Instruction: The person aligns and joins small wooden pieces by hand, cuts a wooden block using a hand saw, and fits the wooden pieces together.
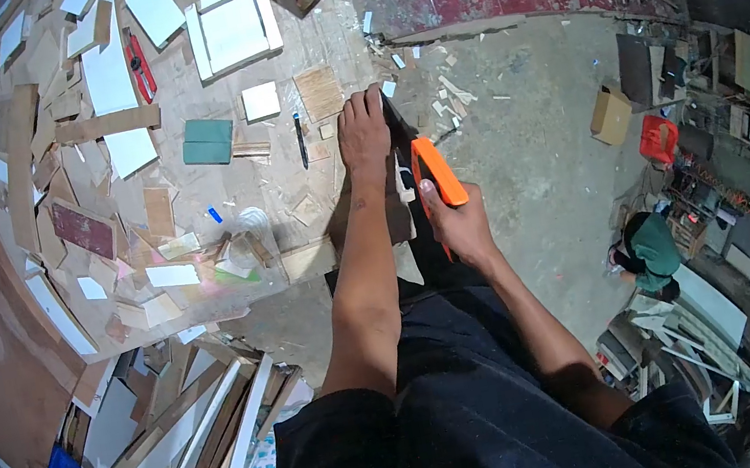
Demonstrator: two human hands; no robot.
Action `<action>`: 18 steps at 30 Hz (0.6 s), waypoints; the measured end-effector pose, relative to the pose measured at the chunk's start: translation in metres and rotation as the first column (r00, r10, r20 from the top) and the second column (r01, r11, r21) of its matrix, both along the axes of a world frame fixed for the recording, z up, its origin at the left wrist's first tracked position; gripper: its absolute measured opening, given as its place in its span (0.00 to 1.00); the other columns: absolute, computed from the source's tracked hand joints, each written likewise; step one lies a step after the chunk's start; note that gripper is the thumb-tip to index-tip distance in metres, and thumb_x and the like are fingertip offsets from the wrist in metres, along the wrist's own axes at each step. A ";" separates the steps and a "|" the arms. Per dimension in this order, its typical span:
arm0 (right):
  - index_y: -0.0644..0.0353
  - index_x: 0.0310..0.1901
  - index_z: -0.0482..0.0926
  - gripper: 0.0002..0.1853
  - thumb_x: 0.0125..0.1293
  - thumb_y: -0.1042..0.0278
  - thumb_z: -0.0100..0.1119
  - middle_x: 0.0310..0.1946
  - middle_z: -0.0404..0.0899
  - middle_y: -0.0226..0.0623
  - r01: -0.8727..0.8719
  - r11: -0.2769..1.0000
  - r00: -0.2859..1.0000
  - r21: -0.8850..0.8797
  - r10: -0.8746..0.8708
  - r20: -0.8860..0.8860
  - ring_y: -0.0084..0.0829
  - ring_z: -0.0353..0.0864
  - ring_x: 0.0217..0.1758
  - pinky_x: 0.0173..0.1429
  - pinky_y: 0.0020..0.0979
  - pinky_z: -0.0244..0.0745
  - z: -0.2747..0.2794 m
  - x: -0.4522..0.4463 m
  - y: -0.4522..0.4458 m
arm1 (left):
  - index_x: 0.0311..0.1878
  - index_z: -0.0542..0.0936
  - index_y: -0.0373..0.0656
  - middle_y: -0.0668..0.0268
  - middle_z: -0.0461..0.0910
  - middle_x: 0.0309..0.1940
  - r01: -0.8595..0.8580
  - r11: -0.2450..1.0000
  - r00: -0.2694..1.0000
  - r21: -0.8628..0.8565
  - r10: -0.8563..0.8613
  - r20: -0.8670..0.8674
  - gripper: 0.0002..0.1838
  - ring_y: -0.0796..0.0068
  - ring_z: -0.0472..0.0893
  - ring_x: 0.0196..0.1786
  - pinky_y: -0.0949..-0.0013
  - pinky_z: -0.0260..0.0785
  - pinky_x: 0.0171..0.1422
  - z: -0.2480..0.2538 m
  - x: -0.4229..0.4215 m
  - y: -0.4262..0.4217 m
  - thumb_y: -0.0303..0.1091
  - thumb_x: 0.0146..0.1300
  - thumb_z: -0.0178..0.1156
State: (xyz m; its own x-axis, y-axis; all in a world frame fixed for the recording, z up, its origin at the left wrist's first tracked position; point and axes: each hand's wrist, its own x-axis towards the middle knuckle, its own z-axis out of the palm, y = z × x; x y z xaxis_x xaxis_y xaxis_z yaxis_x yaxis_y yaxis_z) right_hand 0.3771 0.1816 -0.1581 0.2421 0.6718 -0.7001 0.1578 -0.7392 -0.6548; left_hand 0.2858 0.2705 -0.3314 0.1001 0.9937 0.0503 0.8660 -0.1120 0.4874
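Note:
My right hand [461, 225] is wrapped round the orange handle of a hand saw [440, 173], just off the table's right edge. The saw's dark blade seems to run forward beside my left hand, seen almost edge-on. My left hand [365, 131] lies palm down at the table edge, its fingers stretched forward side by side. What lies under that palm is mostly hidden; a pale piece of wood [399, 220] shows below the wrist. Close by on the table are a black pen [301, 140], a square wood-grain piece [319, 93] and a white square block [261, 102].
The table [283, 185] carries many wood offcuts, a white frame [232, 26], red pliers-like tool [138, 65] and green piece [208, 141]. Scraps litter the concrete floor [517, 131]. Boards [200, 432] lean below the table. Another person [651, 252] crouches at right near a cardboard box [610, 115].

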 end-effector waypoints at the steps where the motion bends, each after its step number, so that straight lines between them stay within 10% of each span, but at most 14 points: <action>1: 0.68 0.23 0.70 0.20 0.67 0.61 0.57 0.16 0.65 0.25 -0.003 1.000 1.000 0.008 0.003 -0.023 0.17 0.61 0.23 0.26 0.29 0.60 -0.012 0.001 -0.001 | 0.57 0.69 0.46 0.60 0.69 0.39 0.005 1.000 1.000 0.015 -0.005 0.012 0.25 0.59 0.74 0.45 0.61 0.68 0.49 -0.001 0.000 0.000 0.24 0.52 0.54; 18: 0.64 0.23 0.70 0.18 0.68 0.63 0.55 0.16 0.65 0.23 -0.013 1.000 0.997 0.014 0.014 -0.071 0.15 0.60 0.19 0.22 0.26 0.57 -0.004 0.005 -0.008 | 0.57 0.68 0.44 0.59 0.69 0.41 0.018 1.000 1.000 -0.020 -0.018 0.021 0.29 0.59 0.72 0.48 0.61 0.66 0.54 0.004 0.002 -0.004 0.21 0.48 0.56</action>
State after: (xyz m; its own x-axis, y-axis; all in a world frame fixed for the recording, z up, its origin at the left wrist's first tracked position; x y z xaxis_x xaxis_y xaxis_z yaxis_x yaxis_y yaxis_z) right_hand 0.3824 0.1738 -0.1624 0.1833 0.6843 -0.7058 0.1204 -0.7282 -0.6747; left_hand 0.2878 0.2669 -0.3274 0.1169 0.9926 0.0321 0.8538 -0.1170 0.5073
